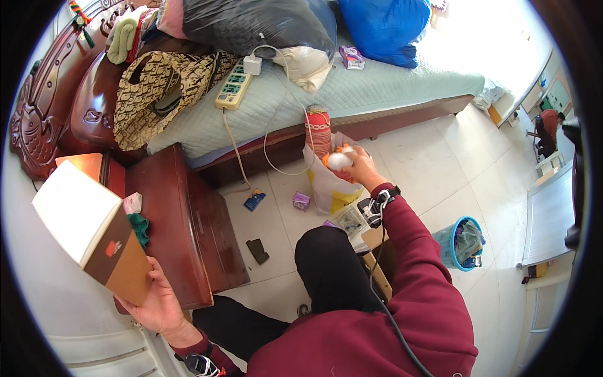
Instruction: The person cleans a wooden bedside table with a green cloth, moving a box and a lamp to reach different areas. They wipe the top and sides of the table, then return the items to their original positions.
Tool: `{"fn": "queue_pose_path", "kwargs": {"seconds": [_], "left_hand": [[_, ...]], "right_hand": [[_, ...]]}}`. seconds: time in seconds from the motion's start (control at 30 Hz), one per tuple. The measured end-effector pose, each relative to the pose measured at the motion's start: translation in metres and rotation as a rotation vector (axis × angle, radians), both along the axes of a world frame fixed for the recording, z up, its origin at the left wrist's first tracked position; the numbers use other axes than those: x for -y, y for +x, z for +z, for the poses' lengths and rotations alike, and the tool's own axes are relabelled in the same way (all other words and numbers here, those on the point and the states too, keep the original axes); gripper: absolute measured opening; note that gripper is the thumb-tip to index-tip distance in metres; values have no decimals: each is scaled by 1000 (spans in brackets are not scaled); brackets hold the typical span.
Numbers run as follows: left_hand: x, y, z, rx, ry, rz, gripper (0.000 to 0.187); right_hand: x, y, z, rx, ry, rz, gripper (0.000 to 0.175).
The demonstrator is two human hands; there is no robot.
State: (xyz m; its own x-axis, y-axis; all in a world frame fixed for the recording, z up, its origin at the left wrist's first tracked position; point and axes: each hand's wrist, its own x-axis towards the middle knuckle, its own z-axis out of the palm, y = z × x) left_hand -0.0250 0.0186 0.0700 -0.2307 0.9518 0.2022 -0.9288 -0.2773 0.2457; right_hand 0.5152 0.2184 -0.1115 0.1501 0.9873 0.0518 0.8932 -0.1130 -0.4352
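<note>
My left hand [158,301], at the lower left, grips the brown end of a brown-and-white item [77,214]. It may be a notebook or a box; I cannot tell. My right hand [365,168] reaches to the mouth of a white-and-yellow sack [325,193] on the floor. Its fingers are closed around a rounded white thing [339,161] with orange parts beside it. A tall red cylindrical bundle [318,134] stands upright in the sack. The contents below my right hand are hidden.
A dark red wooden cabinet [165,212] stands left beside the bed [377,89]. A power strip [233,87] with a charger lies on the bed, its cords hanging down. Small boxes [301,200] lie on the tiles. A blue waste bin [456,242] stands right; a person [549,132] is farther off.
</note>
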Motion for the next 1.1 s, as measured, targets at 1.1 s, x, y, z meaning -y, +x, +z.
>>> {"fn": "queue_pose_path", "kwargs": {"seconds": [1.1], "left_hand": [[-57, -24, 54, -745, -290, -46, 55]], "right_hand": [[72, -247, 234, -1580, -564, 642, 55]]}}
